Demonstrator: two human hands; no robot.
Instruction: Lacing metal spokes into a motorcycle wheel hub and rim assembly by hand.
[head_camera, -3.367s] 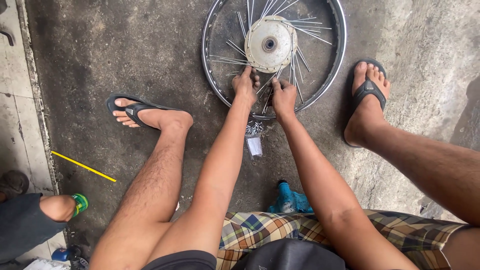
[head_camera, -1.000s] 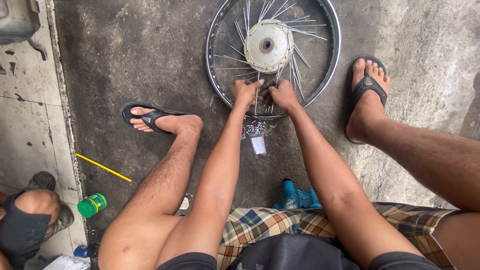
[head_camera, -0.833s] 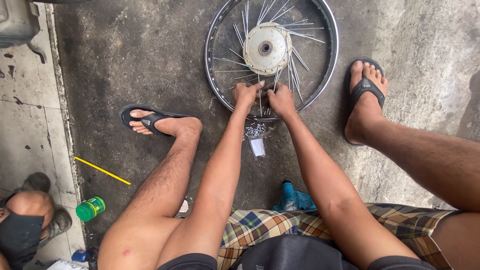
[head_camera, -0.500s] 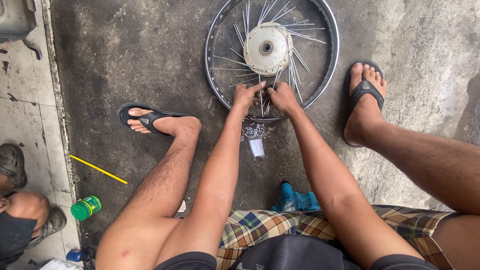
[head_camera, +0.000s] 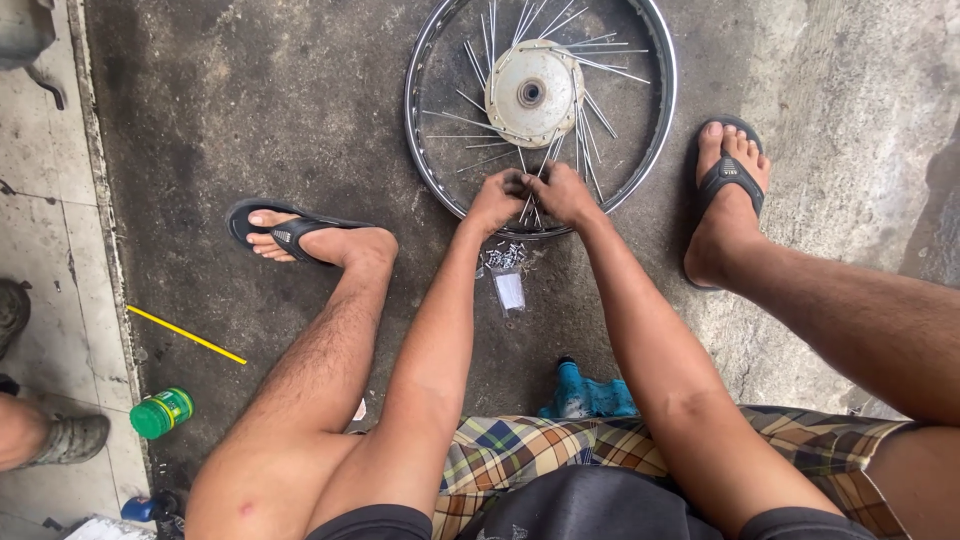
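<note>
A spoked metal wheel rim (head_camera: 417, 140) with a round silver hub (head_camera: 532, 93) lies flat on the dark concrete floor. My left hand (head_camera: 497, 199) and my right hand (head_camera: 562, 191) sit close together at the rim's near edge, fingers pinched around the thin spokes there. Just below the hands lies a small heap of metal spoke nipples (head_camera: 505, 256) beside a little clear plastic bag (head_camera: 509, 291). What exactly each fingertip pinches is too small to tell.
My sandalled feet rest on either side of the wheel, left foot (head_camera: 300, 235) and right foot (head_camera: 727, 195). A blue object (head_camera: 585, 395) lies near my shorts. A yellow stick (head_camera: 186, 334) and a green bottle (head_camera: 161, 412) lie at left, near another person's shoe (head_camera: 70, 440).
My hands stay at the rim's near edge with small finger movements. The view has shifted slightly; the other person at the left edge has moved.
</note>
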